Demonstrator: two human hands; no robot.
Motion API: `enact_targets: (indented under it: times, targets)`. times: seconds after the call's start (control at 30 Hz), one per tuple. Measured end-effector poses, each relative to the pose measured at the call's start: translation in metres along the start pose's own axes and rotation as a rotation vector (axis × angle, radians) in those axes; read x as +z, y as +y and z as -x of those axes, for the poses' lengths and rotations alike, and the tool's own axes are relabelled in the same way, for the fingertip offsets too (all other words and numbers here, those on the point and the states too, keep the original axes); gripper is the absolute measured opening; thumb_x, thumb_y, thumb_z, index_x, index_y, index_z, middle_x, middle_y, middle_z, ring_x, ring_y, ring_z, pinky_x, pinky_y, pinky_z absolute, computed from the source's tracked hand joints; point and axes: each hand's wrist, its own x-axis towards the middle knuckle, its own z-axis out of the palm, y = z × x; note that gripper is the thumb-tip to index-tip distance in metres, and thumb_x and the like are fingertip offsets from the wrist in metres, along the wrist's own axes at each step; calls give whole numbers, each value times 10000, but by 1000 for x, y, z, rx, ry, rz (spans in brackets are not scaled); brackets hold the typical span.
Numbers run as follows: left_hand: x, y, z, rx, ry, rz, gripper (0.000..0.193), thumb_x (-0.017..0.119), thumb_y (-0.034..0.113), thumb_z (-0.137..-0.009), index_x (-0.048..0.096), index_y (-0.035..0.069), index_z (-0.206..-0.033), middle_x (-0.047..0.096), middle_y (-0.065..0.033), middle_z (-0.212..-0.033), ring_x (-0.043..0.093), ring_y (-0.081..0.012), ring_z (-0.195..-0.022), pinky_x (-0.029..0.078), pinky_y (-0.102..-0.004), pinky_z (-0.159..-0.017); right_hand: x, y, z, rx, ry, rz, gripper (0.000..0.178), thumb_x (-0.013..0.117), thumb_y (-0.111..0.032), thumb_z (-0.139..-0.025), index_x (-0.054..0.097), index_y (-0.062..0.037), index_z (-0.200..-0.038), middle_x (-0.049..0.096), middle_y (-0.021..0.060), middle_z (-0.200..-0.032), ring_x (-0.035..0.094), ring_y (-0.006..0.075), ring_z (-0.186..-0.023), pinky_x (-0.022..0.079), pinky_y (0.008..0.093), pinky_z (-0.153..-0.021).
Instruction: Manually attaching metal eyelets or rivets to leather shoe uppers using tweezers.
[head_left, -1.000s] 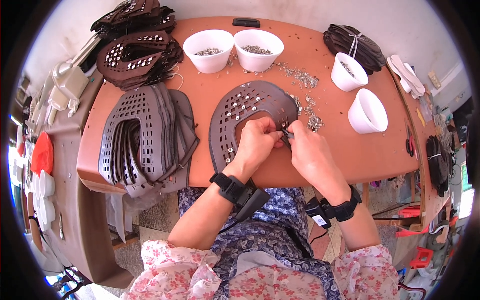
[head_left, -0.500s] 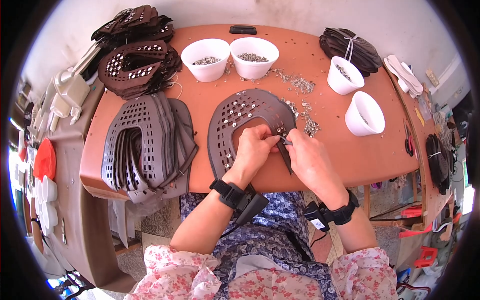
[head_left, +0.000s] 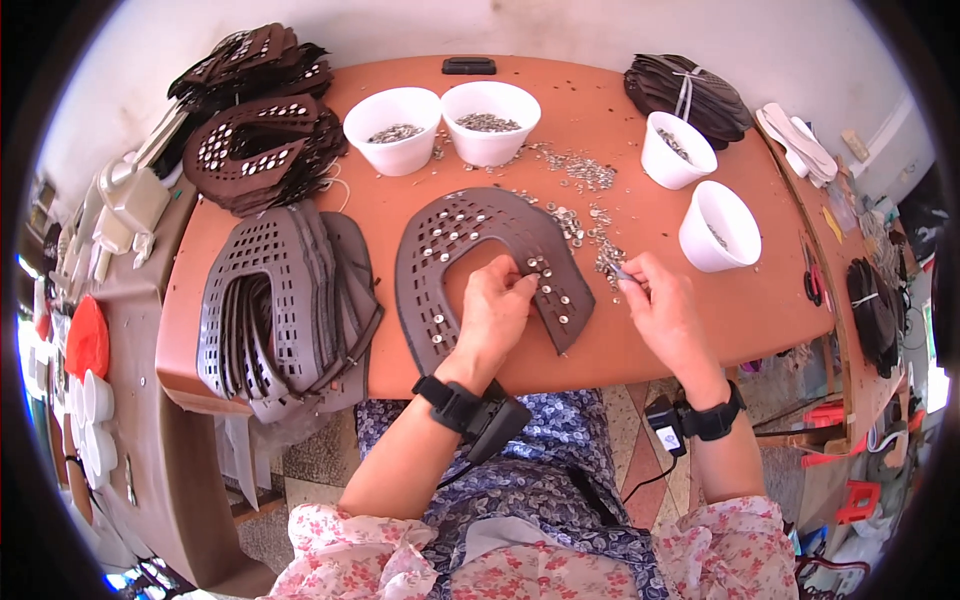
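A dark brown U-shaped panel (head_left: 548, 235) with rows of rectangular slots lies before me, round metal studs set in several of them. My left hand (head_left: 497, 310) reaches into its opening, closed, thumb and fingers pinching the inner edge of the right leg. To the right of the panel, apart from it, my right hand (head_left: 663, 308) is closed in a pinch. A small greyish thing shows at its fingertips; I cannot make out what it is. Those fingertips are at the near end of a scatter of small metal studs (head_left: 603, 245) on the orange-brown table (head_left: 640, 345).
Two white tubs (head_left: 395, 155) of metal pieces stand behind the panel, two more white tubs (head_left: 720, 245) at the right. A stack of slotted panels (head_left: 240, 240) lies left, studded panels (head_left: 215, 150) behind it. A tied dark bundle (head_left: 690, 100) and scissors (head_left: 812, 278) lie right.
My right hand has left the panel's right leg and moved right, to the loose studs. My left hand stays at the inner edge. The right leg now shows more studs and slots uncovered.
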Motion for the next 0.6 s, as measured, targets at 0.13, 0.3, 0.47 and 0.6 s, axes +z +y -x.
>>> enact_targets:
  times: [0.13, 0.3, 0.47, 0.6]
  targets:
    - [-3, 22, 7, -105, -67, 224, 113, 542, 25, -931, 620, -54, -951, 671, -81, -835, 632, -124, -693, 546, -267, -643, -12, 33, -16, 12, 25, 108, 125, 624, -57, -868, 603, 8, -972, 682, 150, -851, 664, 243, -755, 502, 339, -671]
    - [-11, 23, 6, -161, -108, 251, 122, 540, 37, -942, 620, -45, -985, 674, -78, -877, 648, -129, -758, 556, -273, -702, -12, 46, -37, -22, 16, 104, 112, 612, -79, -866, 594, -5, -948, 660, 174, -914, 627, 357, -877, 484, 422, -736]
    - [-11, 22, 4, -199, -111, 258, 117, 539, 36, -944, 609, -38, -1001, 673, -93, -923, 663, -147, -820, 565, -288, -752, -8, 55, -53, -75, -1, 166, 97, 608, -76, -862, 606, -9, -932, 643, 151, -917, 611, 359, -880, 475, 436, -743]
    - [-12, 23, 4, -203, -107, 253, 121, 531, 26, -945, 601, -46, -1013, 672, -105, -935, 670, -159, -823, 572, -297, -762, -2, 59, -60, -132, 19, 211, 82, 610, -85, -861, 617, -26, -917, 608, 131, -885, 595, 353, -859, 467, 453, -726]
